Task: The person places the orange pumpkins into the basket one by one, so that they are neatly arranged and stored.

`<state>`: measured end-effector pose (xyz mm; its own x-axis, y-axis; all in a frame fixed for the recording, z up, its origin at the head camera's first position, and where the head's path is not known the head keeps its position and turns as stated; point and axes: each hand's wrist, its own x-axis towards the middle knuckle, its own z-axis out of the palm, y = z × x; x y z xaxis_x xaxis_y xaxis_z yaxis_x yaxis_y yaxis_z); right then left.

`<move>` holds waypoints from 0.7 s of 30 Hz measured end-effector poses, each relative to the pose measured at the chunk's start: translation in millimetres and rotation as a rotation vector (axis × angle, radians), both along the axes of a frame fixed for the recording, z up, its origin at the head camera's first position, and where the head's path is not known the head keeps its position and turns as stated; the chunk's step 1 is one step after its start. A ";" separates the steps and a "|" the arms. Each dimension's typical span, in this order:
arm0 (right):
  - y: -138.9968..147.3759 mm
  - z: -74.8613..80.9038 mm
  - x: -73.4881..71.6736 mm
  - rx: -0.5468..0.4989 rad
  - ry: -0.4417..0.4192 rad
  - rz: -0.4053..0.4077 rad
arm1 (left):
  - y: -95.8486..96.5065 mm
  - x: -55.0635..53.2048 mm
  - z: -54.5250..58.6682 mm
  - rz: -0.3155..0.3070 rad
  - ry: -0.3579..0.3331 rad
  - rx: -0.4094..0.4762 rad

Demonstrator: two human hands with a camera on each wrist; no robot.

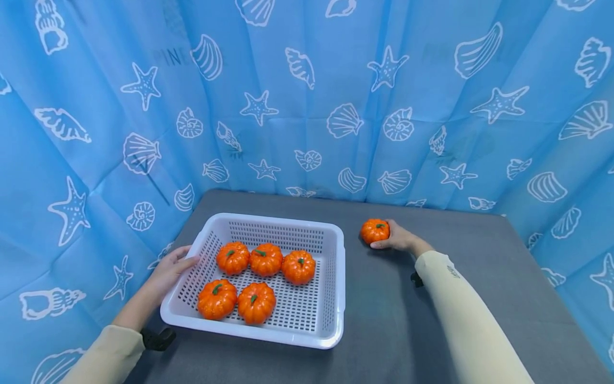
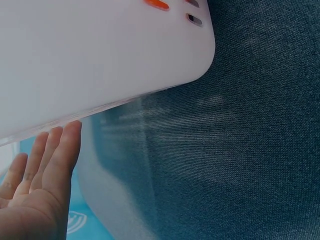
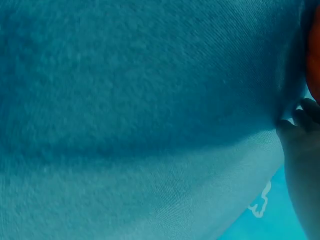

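My right hand (image 1: 399, 238) grips a small orange pumpkin (image 1: 374, 231) with a green stem, near the table's far edge. The thumb lies along its near side and the other fingers go round behind, partly hidden. In the right wrist view only the edge of this pumpkin (image 3: 314, 60) shows. My left hand (image 1: 169, 271) holds the left side of a white plastic basket (image 1: 331, 341), thumb over the rim. From the left wrist view, the fingers (image 2: 62, 155) reach up against the basket's edge. Several similar pumpkins (image 1: 256, 303) sit inside the basket, in two rows.
A dark grey cloth covers the table (image 1: 384, 325). Behind and at both sides hangs a blue curtain (image 1: 297, 106) with white shells and starfish. The basket's right part shows bare slotted floor, and grey tabletop lies between the basket and my right arm.
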<state>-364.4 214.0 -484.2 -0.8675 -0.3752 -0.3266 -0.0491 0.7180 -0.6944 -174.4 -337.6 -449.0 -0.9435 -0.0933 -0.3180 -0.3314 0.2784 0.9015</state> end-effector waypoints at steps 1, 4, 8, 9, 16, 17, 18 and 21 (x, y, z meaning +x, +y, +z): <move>-0.4 -0.8 -0.1 0.002 0.012 -0.009 | 0.1 0.2 0.2 0.001 -0.001 -0.002; -1.5 -2.2 0.2 -0.009 0.053 -0.029 | 0.5 0.8 0.6 0.001 -0.002 0.000; -1.3 0.0 0.1 -0.041 0.094 -0.060 | 1.0 1.4 1.0 -0.006 0.002 0.009; -0.9 1.3 -0.4 -0.048 0.106 -0.066 | 1.2 1.6 1.1 -0.007 0.003 0.008; -0.6 21.1 -6.1 -0.095 0.191 -0.051 | 1.2 1.6 0.9 -0.008 0.002 0.007; -1.0 25.3 -6.9 -0.106 0.193 -0.052 | 1.0 1.4 0.6 -0.010 0.003 0.008; -1.8 29.9 -7.4 -0.116 0.195 -0.051 | 0.7 1.2 0.2 -0.010 0.002 0.006; -7.6 45.3 -7.4 -0.137 0.200 -0.036 | 0.0 0.8 -0.8 -0.007 0.000 -0.003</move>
<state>-371.9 206.4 -438.9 -0.9234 -0.3720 -0.0951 -0.1715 0.6213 -0.7646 -173.6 -337.6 -449.8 -0.9441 -0.0877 -0.3179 -0.3296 0.2836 0.9005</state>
